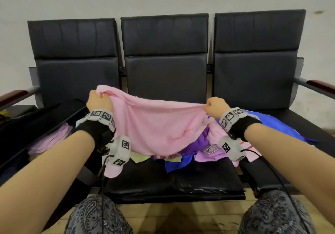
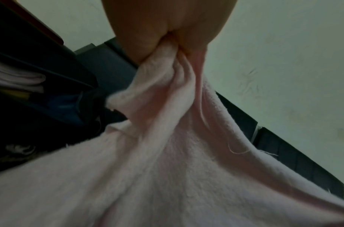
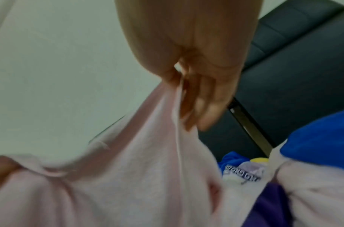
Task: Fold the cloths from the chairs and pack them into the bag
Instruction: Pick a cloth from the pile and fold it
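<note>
The left hand bunches one top corner of the pink cloth in a clenched fist and the right hand pinches the opposite corner, stretching it above the middle chair seat — likely to square it for folding. Under it lies a heap of cloths; the open bag waits at nine o'clock — nothing blocks it.

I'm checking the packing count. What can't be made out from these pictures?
- Bag contents: head view, mostly dark; the left edge cuts it.
- Cloth pile: pink towel covers part.
- Right hand fingers: right wrist view, blurred.
- Left hand: left wrist view, top edge cuts it.
</note>
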A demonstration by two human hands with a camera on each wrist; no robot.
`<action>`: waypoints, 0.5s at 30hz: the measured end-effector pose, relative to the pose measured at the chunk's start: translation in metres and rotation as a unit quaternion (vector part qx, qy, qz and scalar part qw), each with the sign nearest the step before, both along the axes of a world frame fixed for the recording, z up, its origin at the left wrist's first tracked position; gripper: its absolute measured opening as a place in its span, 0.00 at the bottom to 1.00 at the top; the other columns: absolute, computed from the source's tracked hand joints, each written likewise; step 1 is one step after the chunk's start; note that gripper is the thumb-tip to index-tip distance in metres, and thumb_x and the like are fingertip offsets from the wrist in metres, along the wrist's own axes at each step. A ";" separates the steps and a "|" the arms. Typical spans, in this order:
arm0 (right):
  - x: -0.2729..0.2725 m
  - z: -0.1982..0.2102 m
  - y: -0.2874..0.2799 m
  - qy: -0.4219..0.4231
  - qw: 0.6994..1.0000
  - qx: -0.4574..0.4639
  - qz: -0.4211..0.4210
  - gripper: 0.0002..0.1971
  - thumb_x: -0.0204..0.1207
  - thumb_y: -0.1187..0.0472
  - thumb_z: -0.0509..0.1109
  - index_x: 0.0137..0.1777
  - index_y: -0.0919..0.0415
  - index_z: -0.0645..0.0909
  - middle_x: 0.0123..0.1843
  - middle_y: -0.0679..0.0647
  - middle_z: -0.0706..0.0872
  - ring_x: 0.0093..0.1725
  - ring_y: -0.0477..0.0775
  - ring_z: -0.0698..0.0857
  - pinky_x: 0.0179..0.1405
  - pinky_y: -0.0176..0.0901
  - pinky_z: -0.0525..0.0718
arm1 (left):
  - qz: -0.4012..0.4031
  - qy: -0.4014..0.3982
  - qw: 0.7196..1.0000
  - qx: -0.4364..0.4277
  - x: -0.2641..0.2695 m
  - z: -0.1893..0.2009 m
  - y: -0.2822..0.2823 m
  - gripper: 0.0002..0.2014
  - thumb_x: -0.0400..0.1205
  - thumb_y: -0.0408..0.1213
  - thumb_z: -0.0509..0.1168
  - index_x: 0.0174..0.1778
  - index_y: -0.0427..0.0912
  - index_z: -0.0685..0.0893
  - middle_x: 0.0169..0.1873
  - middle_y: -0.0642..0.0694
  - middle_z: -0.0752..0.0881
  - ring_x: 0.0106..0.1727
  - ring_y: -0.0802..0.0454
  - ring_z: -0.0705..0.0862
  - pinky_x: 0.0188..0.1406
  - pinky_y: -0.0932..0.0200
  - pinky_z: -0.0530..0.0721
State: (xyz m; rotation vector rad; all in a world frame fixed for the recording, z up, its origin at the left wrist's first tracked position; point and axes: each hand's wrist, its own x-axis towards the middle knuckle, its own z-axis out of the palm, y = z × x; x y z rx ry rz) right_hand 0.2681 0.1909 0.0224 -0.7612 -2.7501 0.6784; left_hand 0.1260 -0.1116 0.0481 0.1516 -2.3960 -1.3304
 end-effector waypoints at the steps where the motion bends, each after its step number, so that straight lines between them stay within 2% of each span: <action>1: 0.000 -0.001 0.002 0.060 0.996 -0.069 -0.010 0.08 0.76 0.65 0.57 0.36 0.60 0.70 0.44 0.65 0.82 0.43 0.65 0.87 0.36 0.49 0.84 | -0.013 -0.018 1.000 -0.018 0.001 -0.007 0.003 0.18 0.87 0.35 0.49 0.63 0.25 0.76 0.64 0.28 0.78 0.66 0.31 0.76 0.61 0.47 0.71; 3: 0.001 -0.004 0.003 0.157 0.974 -0.162 -0.034 0.08 0.76 0.64 0.55 0.35 0.58 0.66 0.42 0.65 0.81 0.41 0.67 0.88 0.41 0.61 0.89 | -0.057 -0.062 0.995 -0.059 0.004 -0.023 0.012 0.20 0.88 0.36 0.46 0.64 0.25 0.76 0.65 0.28 0.77 0.66 0.31 0.76 0.62 0.46 0.71; 5: -0.001 -0.009 0.001 0.221 0.954 -0.195 -0.045 0.07 0.75 0.61 0.55 0.35 0.56 0.66 0.42 0.66 0.82 0.43 0.68 0.87 0.46 0.67 0.87 | -0.098 -0.098 0.988 -0.069 0.010 -0.035 0.023 0.21 0.88 0.37 0.44 0.65 0.27 0.76 0.66 0.29 0.77 0.66 0.31 0.76 0.63 0.46 0.72; 6: -0.001 -0.008 -0.003 0.247 0.944 -0.215 -0.048 0.07 0.76 0.61 0.56 0.36 0.55 0.67 0.41 0.65 0.81 0.42 0.67 0.86 0.45 0.66 0.87 | -0.115 -0.112 0.985 -0.067 0.013 -0.039 0.028 0.22 0.88 0.39 0.44 0.66 0.28 0.76 0.66 0.29 0.77 0.66 0.31 0.76 0.64 0.46 0.72; 8: -0.001 0.001 -0.013 0.299 0.917 -0.261 -0.040 0.11 0.81 0.62 0.57 0.36 0.55 0.69 0.35 0.58 0.77 0.34 0.59 0.80 0.34 0.53 0.86 | -0.134 -0.124 0.982 -0.053 0.018 -0.044 0.040 0.23 0.89 0.41 0.44 0.67 0.30 0.75 0.66 0.31 0.78 0.66 0.31 0.77 0.64 0.46 0.73; 10: -0.002 0.014 -0.022 0.346 0.883 -0.317 -0.015 0.12 0.83 0.61 0.59 0.36 0.57 0.71 0.30 0.52 0.72 0.26 0.50 0.73 0.24 0.41 0.76 | -0.156 -0.114 0.980 -0.041 0.022 -0.043 0.049 0.23 0.89 0.42 0.43 0.68 0.32 0.75 0.65 0.32 0.79 0.64 0.32 0.78 0.62 0.47 0.74; 12: -0.005 0.025 -0.029 0.364 0.860 -0.358 0.011 0.11 0.84 0.58 0.59 0.40 0.60 0.72 0.28 0.51 0.70 0.21 0.46 0.71 0.20 0.34 0.72 | -0.163 -0.105 0.981 -0.032 0.028 -0.035 0.057 0.23 0.89 0.43 0.43 0.69 0.34 0.75 0.65 0.32 0.79 0.65 0.32 0.77 0.63 0.48 0.72; 14: -0.007 0.030 -0.034 0.350 0.865 -0.360 0.011 0.11 0.84 0.59 0.59 0.42 0.64 0.71 0.28 0.53 0.70 0.21 0.47 0.71 0.16 0.32 0.72 | -0.161 -0.112 0.980 -0.031 0.035 -0.029 0.063 0.26 0.89 0.47 0.42 0.70 0.34 0.76 0.66 0.32 0.78 0.68 0.33 0.75 0.66 0.49 0.70; 15: -0.007 0.027 -0.037 0.337 0.872 -0.355 0.006 0.12 0.84 0.62 0.59 0.38 0.65 0.70 0.27 0.54 0.70 0.21 0.48 0.72 0.17 0.33 0.73 | -0.163 -0.122 0.978 -0.039 0.037 -0.032 0.064 0.27 0.89 0.48 0.42 0.70 0.33 0.75 0.67 0.32 0.78 0.68 0.33 0.75 0.67 0.49 0.69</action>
